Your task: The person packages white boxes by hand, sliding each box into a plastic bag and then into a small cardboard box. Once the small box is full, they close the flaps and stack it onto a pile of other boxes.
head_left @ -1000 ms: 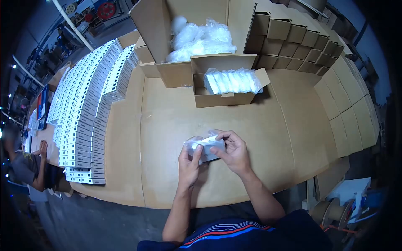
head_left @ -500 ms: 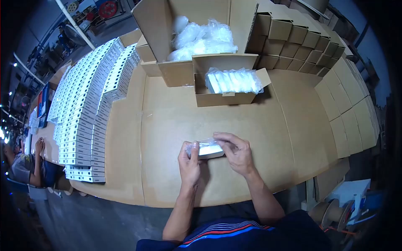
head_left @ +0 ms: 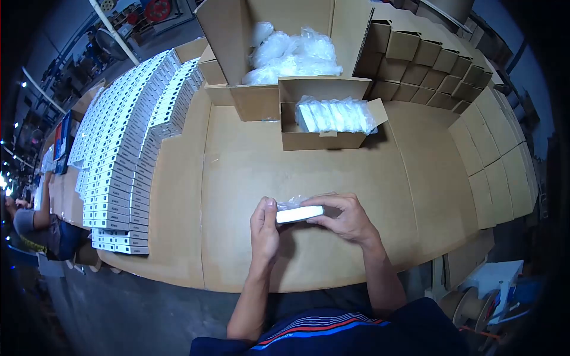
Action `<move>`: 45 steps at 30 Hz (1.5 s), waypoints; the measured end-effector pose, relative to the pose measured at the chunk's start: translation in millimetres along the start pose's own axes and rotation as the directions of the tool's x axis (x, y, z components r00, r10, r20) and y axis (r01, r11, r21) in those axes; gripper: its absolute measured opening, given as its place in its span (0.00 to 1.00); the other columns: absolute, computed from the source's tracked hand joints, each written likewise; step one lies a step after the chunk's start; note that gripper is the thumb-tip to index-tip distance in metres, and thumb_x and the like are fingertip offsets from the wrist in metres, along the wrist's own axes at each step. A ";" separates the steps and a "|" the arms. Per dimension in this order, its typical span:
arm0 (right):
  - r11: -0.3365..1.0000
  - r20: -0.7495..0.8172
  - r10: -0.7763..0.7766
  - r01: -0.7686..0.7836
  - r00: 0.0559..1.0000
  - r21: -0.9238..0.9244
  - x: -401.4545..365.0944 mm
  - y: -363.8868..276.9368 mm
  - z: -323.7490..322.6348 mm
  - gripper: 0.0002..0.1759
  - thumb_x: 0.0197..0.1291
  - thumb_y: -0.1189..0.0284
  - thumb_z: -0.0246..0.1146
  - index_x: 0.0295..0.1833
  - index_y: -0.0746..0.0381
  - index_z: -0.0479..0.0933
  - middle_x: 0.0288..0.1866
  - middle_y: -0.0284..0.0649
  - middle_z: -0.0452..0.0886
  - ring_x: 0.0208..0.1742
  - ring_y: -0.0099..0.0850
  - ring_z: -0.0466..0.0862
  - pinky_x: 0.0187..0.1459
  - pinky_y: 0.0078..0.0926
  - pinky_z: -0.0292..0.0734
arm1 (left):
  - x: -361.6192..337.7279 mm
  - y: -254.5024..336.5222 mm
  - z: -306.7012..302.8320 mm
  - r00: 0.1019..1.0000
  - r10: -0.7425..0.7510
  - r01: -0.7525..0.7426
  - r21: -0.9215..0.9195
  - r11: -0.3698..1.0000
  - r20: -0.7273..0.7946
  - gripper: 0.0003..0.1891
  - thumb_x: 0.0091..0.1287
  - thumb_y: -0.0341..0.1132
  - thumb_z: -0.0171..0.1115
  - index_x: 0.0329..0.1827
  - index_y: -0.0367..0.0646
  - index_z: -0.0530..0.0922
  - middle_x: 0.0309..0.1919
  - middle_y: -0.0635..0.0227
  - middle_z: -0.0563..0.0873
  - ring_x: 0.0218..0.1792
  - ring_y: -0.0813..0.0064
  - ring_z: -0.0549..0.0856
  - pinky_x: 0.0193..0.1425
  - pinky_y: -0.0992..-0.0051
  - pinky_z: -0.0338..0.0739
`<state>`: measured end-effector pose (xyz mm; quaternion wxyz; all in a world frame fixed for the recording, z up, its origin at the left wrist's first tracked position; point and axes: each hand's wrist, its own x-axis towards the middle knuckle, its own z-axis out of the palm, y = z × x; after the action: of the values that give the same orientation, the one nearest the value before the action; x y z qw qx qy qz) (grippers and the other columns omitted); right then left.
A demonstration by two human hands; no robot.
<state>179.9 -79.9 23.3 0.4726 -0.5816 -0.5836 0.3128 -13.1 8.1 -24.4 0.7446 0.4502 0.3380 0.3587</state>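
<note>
Near the front of the table I hold a small white box (head_left: 297, 215), with clear plastic wrap (head_left: 290, 204) showing along its far side. My left hand (head_left: 265, 228) grips the box's left end, thumb up. At the right end, my right hand (head_left: 351, 219) pinches it between thumb and fingers; part of the wrap reaches under those fingers. Beyond my hands stands an open brown carton (head_left: 323, 141) with a row of white boxes in clear wrap (head_left: 335, 115) inside.
A large open carton (head_left: 255, 104) at the back holds crumpled clear plastic bags (head_left: 294, 56). White boxes (head_left: 116, 172) are stacked high on the left. Brown cartons (head_left: 415, 65) are piled at the back right, more (head_left: 499, 160) along the right edge. Another person (head_left: 38, 222) sits far left.
The white box has turned so that its plain side faces me. My right hand has shifted right and lower, from the wrap to the box's right end.
</note>
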 end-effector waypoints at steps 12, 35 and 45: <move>0.994 -0.085 -0.083 0.076 0.993 -0.078 1.2 -10.3 1.1 0.19 0.54 0.80 0.76 0.53 0.63 0.86 0.53 0.41 0.89 0.61 0.40 0.85 0.60 0.39 0.82 | -5.4 40.4 0.0 0.943 0.080 -0.186 0.309 0.933 0.324 0.17 0.71 0.22 0.68 0.63 0.32 0.82 0.61 0.57 0.86 0.59 0.71 0.86 0.60 0.71 0.87; 0.937 -0.534 -0.255 0.070 0.806 -0.342 93.2 -30.9 -30.0 0.11 0.59 0.83 0.73 0.45 0.68 0.80 0.40 0.42 0.84 0.30 0.22 0.83 0.24 0.23 0.78 | 83.5 53.4 23.0 0.865 0.385 -0.464 0.808 0.364 0.323 0.38 0.70 0.32 0.69 0.82 0.52 0.64 0.74 0.41 0.68 0.68 0.38 0.75 0.72 0.53 0.75; 0.844 -0.599 -0.435 0.072 0.673 -0.532 145.0 13.4 5.6 0.11 0.61 0.82 0.72 0.48 0.68 0.80 0.39 0.44 0.80 0.27 0.35 0.84 0.22 0.28 0.84 | 111.4 38.2 19.7 0.791 0.482 -0.503 0.849 0.163 0.377 0.42 0.68 0.30 0.69 0.83 0.37 0.59 0.63 0.46 0.81 0.59 0.46 0.81 0.66 0.56 0.78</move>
<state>197.8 64.2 36.3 0.5433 -0.6611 -0.4949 -0.1515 51.7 106.0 -2.4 0.2028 0.8732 0.3063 0.3202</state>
